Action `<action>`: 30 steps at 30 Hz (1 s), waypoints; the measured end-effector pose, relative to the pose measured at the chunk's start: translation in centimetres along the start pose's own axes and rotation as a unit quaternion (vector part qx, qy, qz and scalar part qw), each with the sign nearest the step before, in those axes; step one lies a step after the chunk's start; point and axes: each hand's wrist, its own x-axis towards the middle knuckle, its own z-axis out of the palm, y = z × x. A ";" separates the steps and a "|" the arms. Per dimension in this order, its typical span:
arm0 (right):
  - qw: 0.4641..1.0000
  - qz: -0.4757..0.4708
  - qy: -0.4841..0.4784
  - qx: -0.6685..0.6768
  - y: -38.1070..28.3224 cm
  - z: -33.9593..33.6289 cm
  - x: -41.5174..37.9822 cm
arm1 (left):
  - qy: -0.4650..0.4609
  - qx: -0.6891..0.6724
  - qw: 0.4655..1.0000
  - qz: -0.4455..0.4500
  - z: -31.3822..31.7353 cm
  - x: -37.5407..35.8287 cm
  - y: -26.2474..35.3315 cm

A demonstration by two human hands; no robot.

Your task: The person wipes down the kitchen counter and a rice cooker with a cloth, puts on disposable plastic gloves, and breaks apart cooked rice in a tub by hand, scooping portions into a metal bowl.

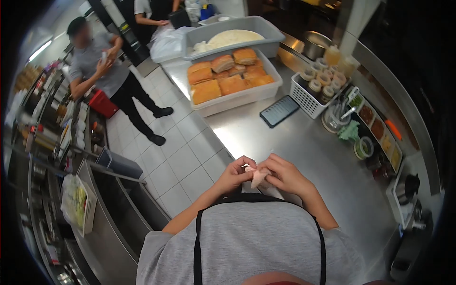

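Both my hands meet close to my chest over the near edge of the steel counter [294,147]. My left hand [236,175] and my right hand [285,173] pinch a small pale, thin piece of material [259,178] between their fingers; it looks like a glove or a bit of wrapping, I cannot tell which. A white sheet [273,191] lies just beneath my hands on the counter.
A black phone [279,111] lies mid-counter. Behind it stand a tub of bread rolls [231,78] and a grey bin of white dough [232,38]. A white basket of cups [318,90] and sauce containers [377,128] line the right. A person [107,71] stands in the left aisle.
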 end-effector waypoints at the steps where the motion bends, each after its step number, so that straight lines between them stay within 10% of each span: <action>1: 1.000 -0.011 -0.010 -0.001 -0.4 -0.1 0.3 | 0.007 -0.017 1.000 0.003 -0.2 -0.4 0.1; 6: 0.996 -0.045 -0.037 -0.063 -0.2 -0.3 0.9 | 0.022 0.046 0.998 -0.021 -0.8 -1.7 0.4; 8: 0.992 -0.013 -0.040 -0.116 0.7 -0.1 0.8 | 0.203 0.378 0.903 -0.006 -2.8 -1.8 -1.3; 12: 0.988 0.065 -0.045 -0.135 5.8 2.8 -0.6 | 0.310 0.500 0.806 0.059 -11.8 -4.1 -8.5; 20: 0.979 0.068 0.022 -0.192 10.3 8.2 -1.6 | 0.231 0.518 0.748 -0.345 -24.0 -16.1 -19.2; 22: 0.973 0.085 0.055 -0.207 10.6 8.7 -1.1 | 0.054 0.605 0.662 -0.439 -27.7 -18.7 -22.5; 25: 0.970 0.109 0.067 -0.209 11.1 8.6 0.3 | 0.006 0.586 0.685 -0.433 -30.6 -20.3 -24.8; 30: 0.964 0.110 0.092 -0.225 12.2 8.6 1.6 | 0.236 0.425 0.768 -0.417 -26.6 -18.2 -20.7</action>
